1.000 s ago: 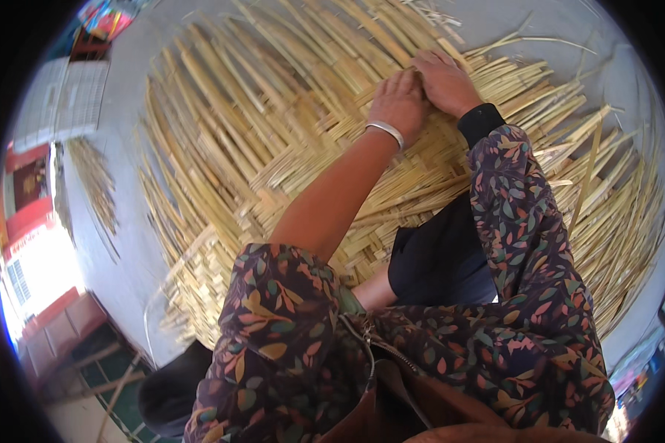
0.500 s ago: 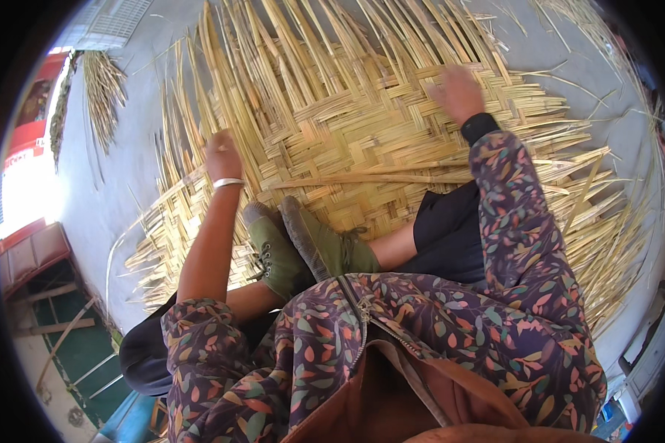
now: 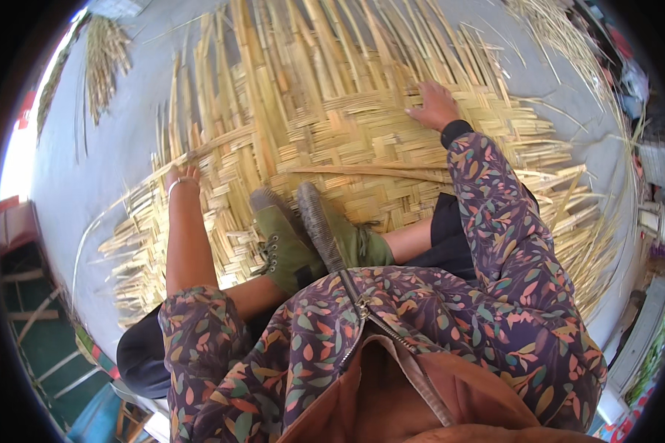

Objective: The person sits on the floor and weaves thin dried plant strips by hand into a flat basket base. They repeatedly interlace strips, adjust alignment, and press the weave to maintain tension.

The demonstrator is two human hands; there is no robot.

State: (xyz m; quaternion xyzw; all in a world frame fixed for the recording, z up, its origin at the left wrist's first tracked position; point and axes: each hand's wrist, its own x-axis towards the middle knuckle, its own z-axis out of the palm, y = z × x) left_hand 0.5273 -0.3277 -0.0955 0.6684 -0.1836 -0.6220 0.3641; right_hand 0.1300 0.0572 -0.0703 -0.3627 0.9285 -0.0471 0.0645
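Note:
A partly woven mat (image 3: 347, 151) of flattened yellow reed strips lies on the floor in front of me and under my feet. Its long unwoven strips (image 3: 318, 63) fan out at the far side. On the mat's left part rests my left hand (image 3: 183, 176), fingers stretched out beside a crosswise strip (image 3: 222, 140) and apparently holding nothing. My right hand (image 3: 434, 107) lies open at the far right of the weave, thumb apart from the fingers, near the base of the unwoven strips. A longer strip (image 3: 373, 170) lies across the weave between my hands, just beyond my shoes.
My green shoes (image 3: 292, 255) stand on the mat's near edge. A bundle of thin reeds (image 3: 105, 63) lies on the grey floor at the far left. More loose reeds (image 3: 550, 37) lie at the far right. Household items line the right edge.
My left hand has moved left and nearer, from the unwoven strips down onto the mat's left part. The right hand has shifted slightly in view, and its fingers now show spread. The view has tilted somewhat.

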